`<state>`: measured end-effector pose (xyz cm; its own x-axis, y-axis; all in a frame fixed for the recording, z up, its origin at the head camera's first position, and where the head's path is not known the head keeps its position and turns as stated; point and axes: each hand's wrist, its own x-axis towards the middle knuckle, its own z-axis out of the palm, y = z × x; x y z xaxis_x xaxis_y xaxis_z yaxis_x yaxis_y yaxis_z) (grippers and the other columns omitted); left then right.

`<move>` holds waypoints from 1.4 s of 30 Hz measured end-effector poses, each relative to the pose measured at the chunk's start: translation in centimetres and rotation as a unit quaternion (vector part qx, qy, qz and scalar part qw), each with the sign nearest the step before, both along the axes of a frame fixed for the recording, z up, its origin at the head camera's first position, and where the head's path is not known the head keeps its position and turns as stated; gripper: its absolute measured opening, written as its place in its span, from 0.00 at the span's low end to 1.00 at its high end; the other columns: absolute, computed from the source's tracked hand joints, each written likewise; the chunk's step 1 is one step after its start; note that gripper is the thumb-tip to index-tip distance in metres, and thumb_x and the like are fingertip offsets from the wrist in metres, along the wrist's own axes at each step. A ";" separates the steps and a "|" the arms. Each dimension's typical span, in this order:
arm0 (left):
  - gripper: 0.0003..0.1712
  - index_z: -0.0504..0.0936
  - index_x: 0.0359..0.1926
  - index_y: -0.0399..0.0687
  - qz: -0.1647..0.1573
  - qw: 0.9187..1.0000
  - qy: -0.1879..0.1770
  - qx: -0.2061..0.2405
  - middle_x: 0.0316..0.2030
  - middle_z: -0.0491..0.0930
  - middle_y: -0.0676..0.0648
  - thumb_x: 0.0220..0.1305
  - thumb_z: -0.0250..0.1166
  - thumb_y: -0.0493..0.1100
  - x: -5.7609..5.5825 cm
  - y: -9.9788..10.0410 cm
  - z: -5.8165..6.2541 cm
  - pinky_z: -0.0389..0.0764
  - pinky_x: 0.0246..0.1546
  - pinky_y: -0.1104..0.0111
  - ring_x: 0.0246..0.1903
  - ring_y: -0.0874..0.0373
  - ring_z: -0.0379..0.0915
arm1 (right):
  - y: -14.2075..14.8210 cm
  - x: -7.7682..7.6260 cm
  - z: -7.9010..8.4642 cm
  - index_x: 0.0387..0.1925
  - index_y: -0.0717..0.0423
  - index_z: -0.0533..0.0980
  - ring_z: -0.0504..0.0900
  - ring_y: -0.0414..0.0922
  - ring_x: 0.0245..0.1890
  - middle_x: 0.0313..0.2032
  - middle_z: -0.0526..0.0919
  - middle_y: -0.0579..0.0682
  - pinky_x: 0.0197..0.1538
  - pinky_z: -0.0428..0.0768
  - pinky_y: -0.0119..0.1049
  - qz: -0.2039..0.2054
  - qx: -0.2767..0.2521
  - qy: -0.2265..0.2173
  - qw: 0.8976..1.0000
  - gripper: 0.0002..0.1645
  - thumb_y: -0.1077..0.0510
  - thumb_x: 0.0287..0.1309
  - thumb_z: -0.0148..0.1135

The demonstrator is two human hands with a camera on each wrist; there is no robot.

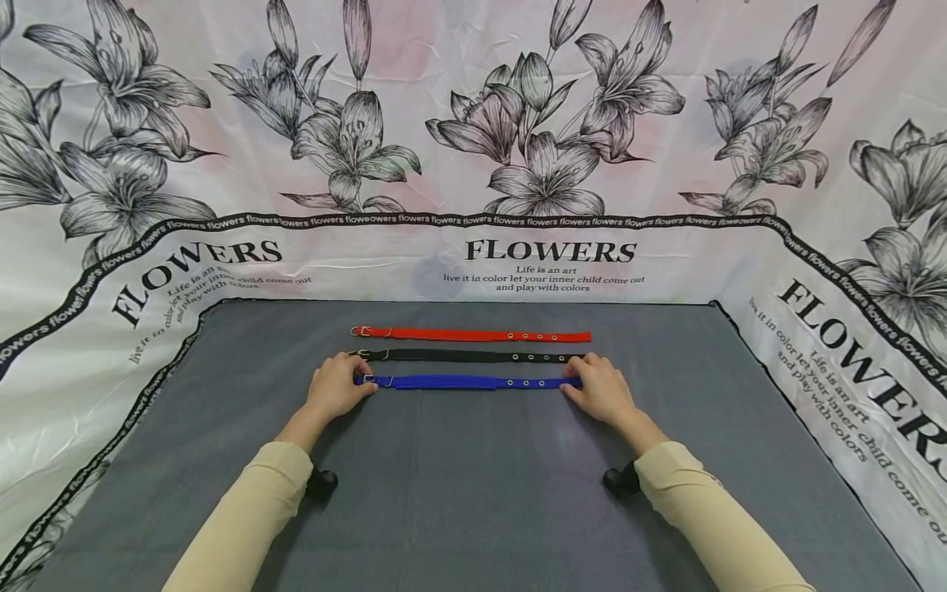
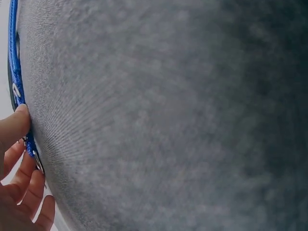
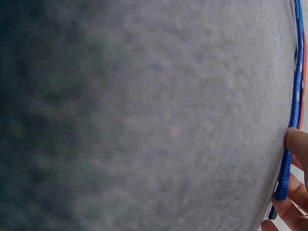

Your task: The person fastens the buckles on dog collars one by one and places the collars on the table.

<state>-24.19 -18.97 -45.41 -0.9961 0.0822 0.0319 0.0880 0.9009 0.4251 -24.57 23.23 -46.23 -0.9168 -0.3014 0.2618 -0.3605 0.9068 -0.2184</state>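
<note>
The left hand pinches the buckle end of the blue collar, and the right hand pinches its other end. This collar is stretched straight, near the far edge of the grey worktop. Between it and this edge lie the black collar and, farther, the red collar, almost parallel

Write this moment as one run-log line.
left hand: pinches blue collar, buckle end; right hand: pinches its holed end; black collar, red collar: beyond
</note>
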 end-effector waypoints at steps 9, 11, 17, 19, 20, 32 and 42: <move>0.10 0.79 0.35 0.46 -0.007 1.000 -0.019 -0.016 0.41 0.73 0.40 0.55 0.66 0.47 0.2 -0.3 0.6 0.66 0.43 0.51 0.43 0.44 0.66 | -0.4 0.0 0.3 0.33 0.50 0.76 0.74 0.51 0.34 0.32 0.76 0.50 0.34 0.72 0.48 0.002 0.018 0.000 1.000 0.11 0.52 0.50 0.67; 0.10 0.78 0.35 0.46 -0.011 1.000 -0.020 -0.013 0.42 0.73 0.40 0.56 0.66 0.47 0.2 -0.3 0.6 0.66 0.44 0.51 0.43 0.44 0.66 | -0.3 0.1 0.2 0.33 0.51 0.76 0.74 0.51 0.34 0.32 0.76 0.50 0.33 0.72 0.48 0.003 0.019 0.002 1.000 0.11 0.52 0.50 0.67; 0.11 0.78 0.37 0.46 -0.025 1.000 -0.015 -0.008 0.36 0.73 0.44 0.56 0.66 0.47 0.5 -0.6 0.8 0.67 0.40 0.53 0.38 0.48 0.66 | 0.0 0.5 0.6 0.35 0.51 0.77 0.74 0.51 0.35 0.33 0.77 0.50 0.34 0.73 0.48 0.010 0.015 0.014 1.000 0.11 0.52 0.51 0.66; 0.12 0.78 0.37 0.46 -0.031 0.999 -0.011 -0.007 0.34 0.74 0.46 0.56 0.66 0.47 0.7 -0.7 0.8 0.67 0.37 0.56 0.35 0.50 0.67 | 0.1 0.6 0.7 0.35 0.52 0.77 0.75 0.51 0.34 0.33 0.78 0.50 0.33 0.73 0.48 0.014 0.013 0.018 1.000 0.11 0.52 0.51 0.66; 0.12 0.77 0.37 0.46 -0.032 0.999 -0.009 -0.005 0.33 0.74 0.46 0.56 0.66 0.47 0.8 -0.7 0.9 0.67 0.35 0.57 0.33 0.51 0.67 | 0.1 0.7 0.9 0.35 0.52 0.77 0.75 0.51 0.34 0.33 0.78 0.50 0.33 0.73 0.47 0.015 0.011 0.019 1.000 0.11 0.52 0.51 0.66; 0.11 0.77 0.40 0.46 -0.046 0.999 -0.013 0.012 0.31 0.77 0.49 0.58 0.64 0.46 1.8 -1.0 1.6 0.68 0.28 0.63 0.29 0.55 0.69 | 0.3 0.9 1.3 0.37 0.52 0.76 0.76 0.51 0.34 0.33 0.79 0.50 0.33 0.73 0.47 0.022 0.002 0.029 0.999 0.12 0.53 0.52 0.66; 0.08 0.79 0.40 0.47 -0.067 0.998 0.001 0.019 0.35 0.79 0.48 0.62 0.60 0.45 2.6 -1.3 1.7 0.74 0.34 0.58 0.34 0.55 0.73 | 0.5 1.5 1.7 0.37 0.52 0.76 0.75 0.49 0.34 0.33 0.79 0.50 0.35 0.73 0.45 0.027 -0.014 0.029 0.999 0.11 0.53 0.53 0.65</move>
